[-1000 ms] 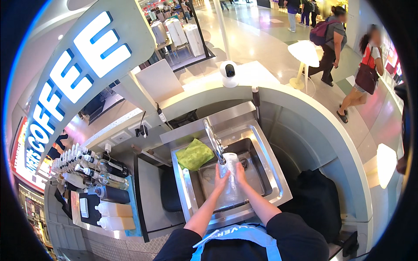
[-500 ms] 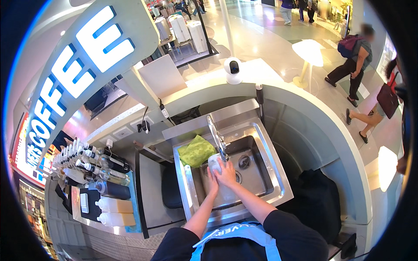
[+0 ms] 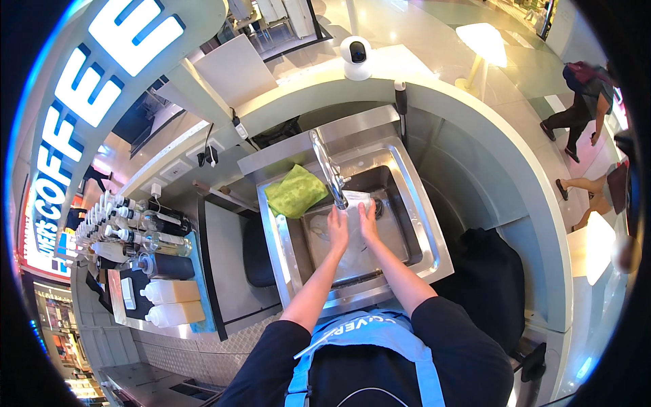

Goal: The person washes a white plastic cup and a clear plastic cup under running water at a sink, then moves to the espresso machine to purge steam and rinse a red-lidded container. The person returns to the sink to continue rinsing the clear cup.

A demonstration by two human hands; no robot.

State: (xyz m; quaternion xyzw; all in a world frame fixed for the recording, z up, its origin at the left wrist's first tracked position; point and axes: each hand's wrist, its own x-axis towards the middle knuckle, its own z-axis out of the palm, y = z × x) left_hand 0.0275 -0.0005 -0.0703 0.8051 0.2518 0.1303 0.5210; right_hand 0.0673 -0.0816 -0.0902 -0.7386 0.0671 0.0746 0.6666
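A whitish, partly see-through container (image 3: 357, 199) is held between the left hand (image 3: 338, 232) and the right hand (image 3: 367, 222), with one hand along each side of it. It is located inside the metal sink (image 3: 428, 234), above the basin floor, just beside the spout end of the tap (image 3: 328, 161). Its pale upper end points away from the person; its lower part is unclear, so its full shape cannot be told.
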